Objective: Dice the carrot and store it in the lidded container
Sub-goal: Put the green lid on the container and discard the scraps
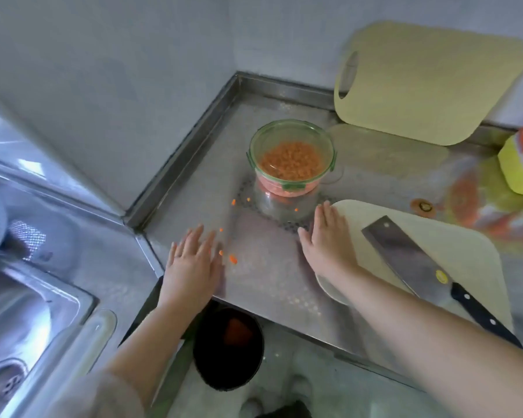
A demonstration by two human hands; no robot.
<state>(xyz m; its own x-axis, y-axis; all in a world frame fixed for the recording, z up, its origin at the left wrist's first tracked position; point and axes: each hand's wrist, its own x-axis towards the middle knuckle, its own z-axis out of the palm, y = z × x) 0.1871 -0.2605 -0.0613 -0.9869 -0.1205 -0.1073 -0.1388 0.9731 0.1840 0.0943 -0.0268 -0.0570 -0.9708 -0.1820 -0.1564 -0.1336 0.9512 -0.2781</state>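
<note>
Lidded glass container [284,206], the reference point, holds the diced carrot [289,164] under its green-rimmed lid [292,128]. I cannot tell whether the clips are latched.

My left hand [191,263] lies flat on the steel counter [269,282], in front of the container and to its left, fingers straight and holding nothing. My right hand [326,239] also lies flat and empty, just in front of the container's base on its right.

Stray carrot bits [233,259] lie scattered in front of the container, the nearest beside my left fingers. The cleaver [405,254] rests on the cutting board [465,254], front right of the container.

Risks, as I judge them:
- A careless sweep could push the strays off the counter's near edge.
- My right forearm crosses the board and could nudge the cleaver.
- An unlatched lid could let the dice spill.
</note>
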